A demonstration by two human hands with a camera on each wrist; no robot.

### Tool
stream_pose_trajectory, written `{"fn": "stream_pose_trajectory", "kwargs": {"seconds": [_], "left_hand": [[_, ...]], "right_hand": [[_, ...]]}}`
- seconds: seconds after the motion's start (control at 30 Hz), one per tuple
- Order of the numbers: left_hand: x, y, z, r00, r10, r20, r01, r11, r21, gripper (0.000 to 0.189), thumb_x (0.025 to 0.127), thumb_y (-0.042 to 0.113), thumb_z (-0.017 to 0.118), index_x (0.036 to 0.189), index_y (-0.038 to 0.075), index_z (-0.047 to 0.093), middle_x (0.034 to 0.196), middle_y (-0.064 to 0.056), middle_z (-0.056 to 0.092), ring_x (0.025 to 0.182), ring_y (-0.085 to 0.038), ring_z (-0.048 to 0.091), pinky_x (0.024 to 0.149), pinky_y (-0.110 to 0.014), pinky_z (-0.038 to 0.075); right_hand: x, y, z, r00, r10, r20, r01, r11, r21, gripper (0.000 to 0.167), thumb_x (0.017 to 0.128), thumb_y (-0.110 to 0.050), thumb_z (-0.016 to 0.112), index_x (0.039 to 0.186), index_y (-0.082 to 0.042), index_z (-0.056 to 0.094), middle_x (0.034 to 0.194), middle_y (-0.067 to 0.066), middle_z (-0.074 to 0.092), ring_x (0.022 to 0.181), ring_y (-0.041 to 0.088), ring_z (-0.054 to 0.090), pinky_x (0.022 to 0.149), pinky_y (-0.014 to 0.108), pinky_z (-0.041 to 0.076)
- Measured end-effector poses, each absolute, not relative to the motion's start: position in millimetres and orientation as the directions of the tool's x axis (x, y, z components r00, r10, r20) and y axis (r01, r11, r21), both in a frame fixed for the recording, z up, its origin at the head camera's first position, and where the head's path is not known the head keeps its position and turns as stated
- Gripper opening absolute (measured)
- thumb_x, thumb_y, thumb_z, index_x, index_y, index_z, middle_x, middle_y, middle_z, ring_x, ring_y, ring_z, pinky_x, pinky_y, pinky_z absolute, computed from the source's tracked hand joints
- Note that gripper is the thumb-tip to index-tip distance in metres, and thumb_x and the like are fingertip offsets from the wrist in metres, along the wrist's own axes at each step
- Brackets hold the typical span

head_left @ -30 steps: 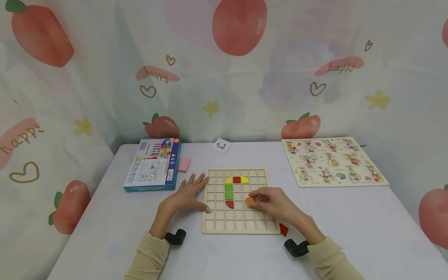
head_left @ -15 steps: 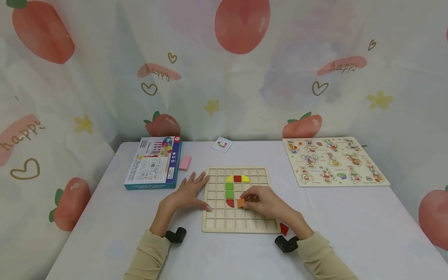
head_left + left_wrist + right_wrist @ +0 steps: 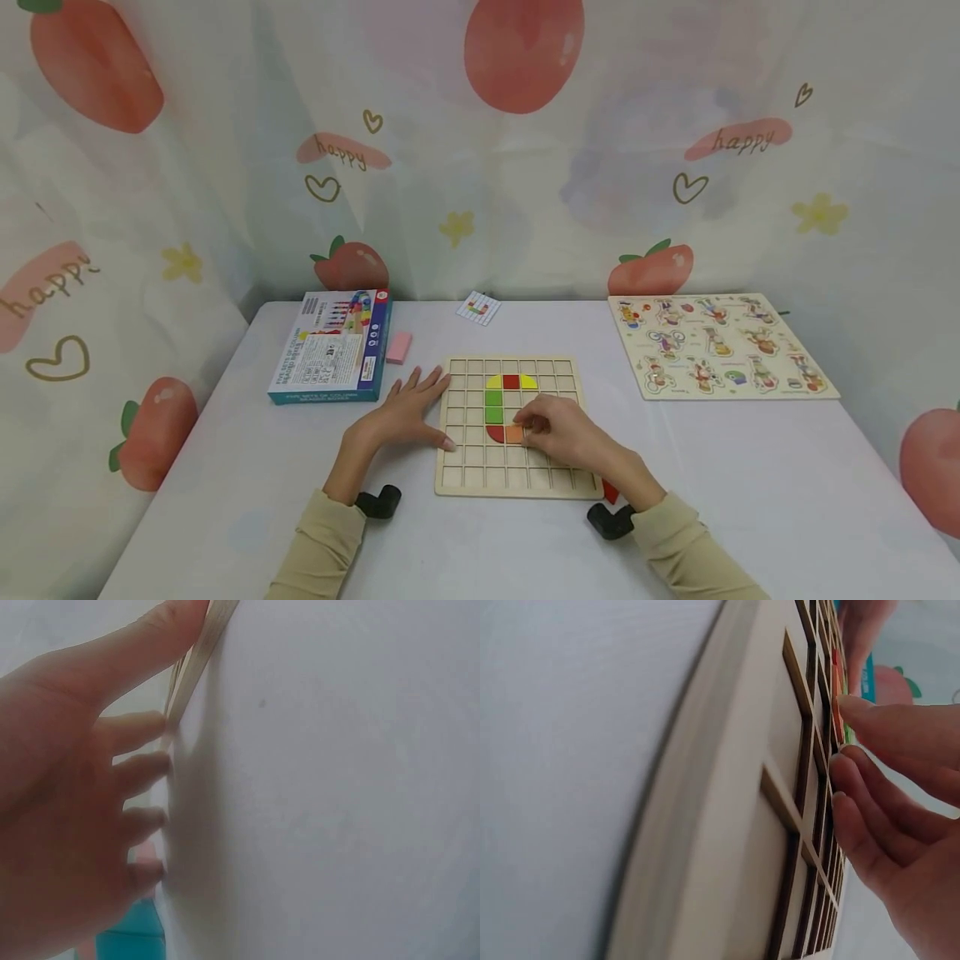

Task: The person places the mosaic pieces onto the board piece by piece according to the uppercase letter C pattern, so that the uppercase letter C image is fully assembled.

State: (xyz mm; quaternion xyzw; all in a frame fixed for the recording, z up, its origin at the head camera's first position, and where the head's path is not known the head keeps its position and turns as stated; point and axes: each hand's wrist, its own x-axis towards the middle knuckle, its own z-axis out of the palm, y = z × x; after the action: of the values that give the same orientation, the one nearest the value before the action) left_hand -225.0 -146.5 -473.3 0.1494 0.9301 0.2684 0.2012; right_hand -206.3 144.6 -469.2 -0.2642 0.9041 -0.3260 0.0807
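A square wooden grid board [image 3: 468, 479] lies on the table. Set in its cells are two yellow quarter-round tiles, a red square tile [image 3: 511, 382], two green tiles [image 3: 493, 405] and a red quarter-round tile [image 3: 496, 433]. Beside that last one, an orange square tile [image 3: 513, 434] sits flat in line with its cell. My right hand [image 3: 566, 431] pinches the orange tile at its right side, thumb and fingertips low over the grid. My left hand [image 3: 401, 414] is spread at the board's left edge, its thumb resting on the rim.
A red tile [image 3: 611, 492] lies at the board's lower right corner, partly behind the right wrist. Back left are a boxed set [image 3: 326, 350] and a pink block [image 3: 399, 347]. A pattern card [image 3: 478, 307] lies behind the board. An animal puzzle board [image 3: 720, 346] lies back right.
My right hand has carried the orange tile leftward across the board and lowered it beside the red quarter-round tile. The left hand has stayed at the board's edge.
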Motion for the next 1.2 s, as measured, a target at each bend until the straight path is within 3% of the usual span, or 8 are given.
{"fn": "stream_pose_trajectory", "kwargs": {"seconds": [0.3,0.73,1.2], "left_hand": [[-226,-145,-474,-0.876,0.385,-0.289,0.178,0.817,0.548,0.111,0.078,0.045,0.088,0.165,0.015,0.025,0.174,-0.007,0.012,0.161,-0.035,-0.005,0.129,-0.058,-0.005],[-228,-142,-475,-0.872,0.388,-0.299,0.177,0.819,0.546,0.112,0.078,0.047,0.087,0.165,0.016,0.024,0.174,-0.005,0.011,0.161,-0.034,-0.006,0.129,-0.057,-0.006],[-225,-145,-475,-0.875,0.385,-0.293,0.181,0.822,0.540,0.111,0.078,0.046,0.088,0.165,0.014,0.025,0.174,-0.007,0.012,0.161,-0.036,-0.005,0.129,-0.058,-0.005]], "right_hand": [[-195,171,-467,-0.847,-0.522,0.098,-0.462,0.634,-0.621,0.020,0.090,-0.005,0.076,0.110,-0.009,0.076,0.102,0.000,0.074,0.088,0.010,0.062,0.080,0.026,0.057],[-171,223,-464,-0.889,-0.451,0.082,-0.395,0.663,-0.636,0.017,0.089,-0.006,0.077,0.105,-0.012,0.076,0.092,-0.011,0.069,0.079,0.001,0.056,0.071,0.021,0.054],[-159,254,-468,-0.862,-0.505,0.050,-0.414,0.642,-0.645,0.019,0.084,-0.015,0.084,0.100,-0.011,0.074,0.092,-0.007,0.071,0.077,-0.002,0.056,0.067,0.021,0.054]]}}
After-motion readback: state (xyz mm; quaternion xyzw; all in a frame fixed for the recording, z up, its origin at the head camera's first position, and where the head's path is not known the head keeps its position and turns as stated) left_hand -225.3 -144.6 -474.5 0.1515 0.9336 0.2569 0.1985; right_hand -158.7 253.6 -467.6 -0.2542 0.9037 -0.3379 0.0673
